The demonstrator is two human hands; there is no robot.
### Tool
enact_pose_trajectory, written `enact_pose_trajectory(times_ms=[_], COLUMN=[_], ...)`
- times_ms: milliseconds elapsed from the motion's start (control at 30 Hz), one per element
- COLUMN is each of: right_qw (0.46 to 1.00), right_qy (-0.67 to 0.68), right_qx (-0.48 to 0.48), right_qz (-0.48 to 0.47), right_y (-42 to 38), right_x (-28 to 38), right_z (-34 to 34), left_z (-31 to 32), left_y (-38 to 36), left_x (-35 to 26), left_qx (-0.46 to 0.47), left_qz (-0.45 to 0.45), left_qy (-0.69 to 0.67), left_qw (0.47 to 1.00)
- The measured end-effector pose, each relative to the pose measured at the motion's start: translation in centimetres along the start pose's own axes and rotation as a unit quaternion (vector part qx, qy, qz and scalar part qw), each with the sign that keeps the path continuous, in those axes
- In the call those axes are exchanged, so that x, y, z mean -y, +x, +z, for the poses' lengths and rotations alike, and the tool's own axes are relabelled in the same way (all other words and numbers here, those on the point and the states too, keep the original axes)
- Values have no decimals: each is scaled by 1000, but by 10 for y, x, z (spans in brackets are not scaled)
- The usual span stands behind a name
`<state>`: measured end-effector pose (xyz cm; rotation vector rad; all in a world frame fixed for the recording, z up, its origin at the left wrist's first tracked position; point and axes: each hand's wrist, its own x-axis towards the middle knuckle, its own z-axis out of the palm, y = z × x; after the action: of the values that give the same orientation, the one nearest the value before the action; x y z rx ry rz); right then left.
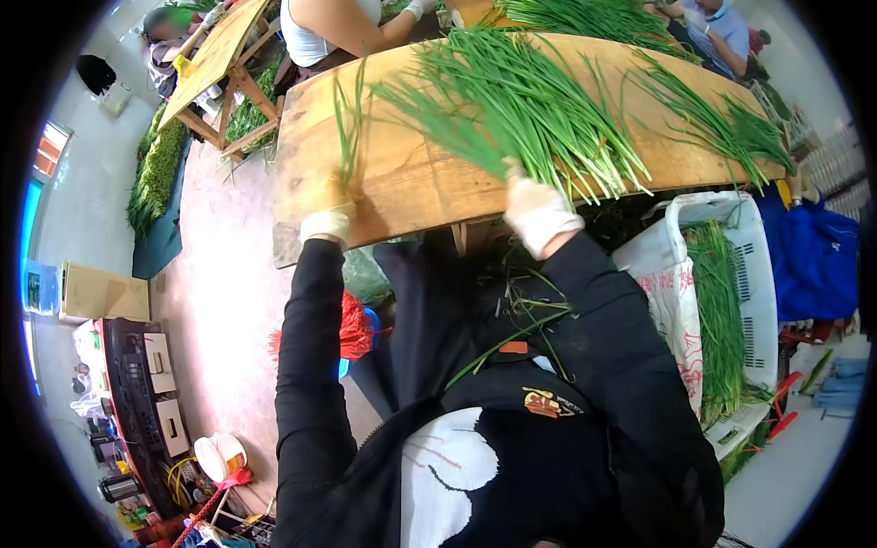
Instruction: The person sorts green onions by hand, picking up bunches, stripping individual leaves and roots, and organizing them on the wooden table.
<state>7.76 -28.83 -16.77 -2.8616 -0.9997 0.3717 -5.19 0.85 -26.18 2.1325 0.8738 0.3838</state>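
My right hand (539,212), in a white glove, is closed around the lower ends of a blurred bunch of chives (448,132). Beside and partly behind that bunch, a large pile of chives (539,105) lies on the wooden table (411,192), its pale ends toward me. At the table's left end my gloved left hand (330,212) is smeared by motion, its fingers closed at the base of a few thin chives (349,123). Loose green stalks (507,345) rest on my dark clothing.
To my right stands a white plastic crate (744,310) full of chives, with a smaller heap of chives (722,128) on the table above it. Red strands (352,331) sit below the table's left end. Other people (338,27) work at tables beyond. A white bucket (221,455) is at lower left.
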Motion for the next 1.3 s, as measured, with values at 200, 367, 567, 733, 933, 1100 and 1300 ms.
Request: enact_pose_trajectory(times_ms=[200,367,567,733,933,1100,1300], right_qw=[983,646,571,602,575,458,526], right_qy=[97,754,794,773,800,847,806], right_qx=[-130,17,-7,-87,168,268,262], right_qz=[89,113,-207,-181,-36,10,-65], right_y=[45,20,-23,-60,-48,-54,-61], right_x=[-129,-152,-110,-32,-12,-21,-13], right_z=[3,-49,-124,-122,23,48,51], left_z=[13,-57,-147,-76,-4,0,52], left_y=[-103,-128,-82,-52,-33,-80,-140], left_x=[-135,-143,-112,-98,-23,-67,-117], left_qx=[345,467,114,37,66,-243,257], left_qz=[182,172,125,-79,-129,188,40], left_qy=[58,-115,-464,-392,-241,82,-505], left_qw=[919,860,870,916,960,948,823])
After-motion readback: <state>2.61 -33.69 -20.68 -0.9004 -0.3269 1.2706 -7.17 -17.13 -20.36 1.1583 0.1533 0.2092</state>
